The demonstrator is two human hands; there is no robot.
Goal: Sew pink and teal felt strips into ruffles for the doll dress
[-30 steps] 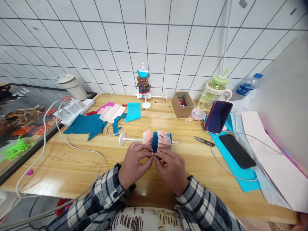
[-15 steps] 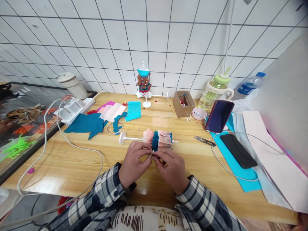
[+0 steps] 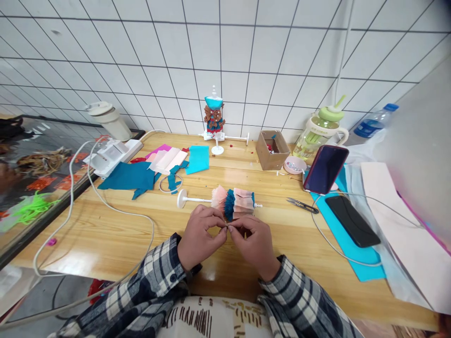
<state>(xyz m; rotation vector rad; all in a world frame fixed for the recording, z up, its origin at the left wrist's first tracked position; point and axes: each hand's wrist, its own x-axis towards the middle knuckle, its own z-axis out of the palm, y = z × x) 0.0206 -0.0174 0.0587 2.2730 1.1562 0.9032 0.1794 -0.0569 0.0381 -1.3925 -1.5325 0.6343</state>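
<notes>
My left hand (image 3: 202,234) and my right hand (image 3: 254,238) meet at the fingertips above the front of the table. Each is closed in a pinch on something tiny, too small and too covered to name. Just beyond them lies a white stand (image 3: 195,199) on its side, its round base to the left. Ruffled crepe paper (image 3: 229,204) in peach and dark teal wraps its right part, and pleated peach paper (image 3: 243,202) with a teal edge follows. My fingers are close to the near side of this paper; whether they touch it I cannot tell.
Thread snips (image 3: 302,205) lie to the right, near a black phone (image 3: 352,220). Behind stand a cardboard box (image 3: 269,159), a pink dish (image 3: 295,165) and a decorated stand (image 3: 213,117). Teal paper (image 3: 127,176) and a white cable (image 3: 152,234) lie left.
The whole view has shifted slightly. My fingertips have come closer together and keep their pinch in front of the lying stand. Nothing on the table has visibly moved.
</notes>
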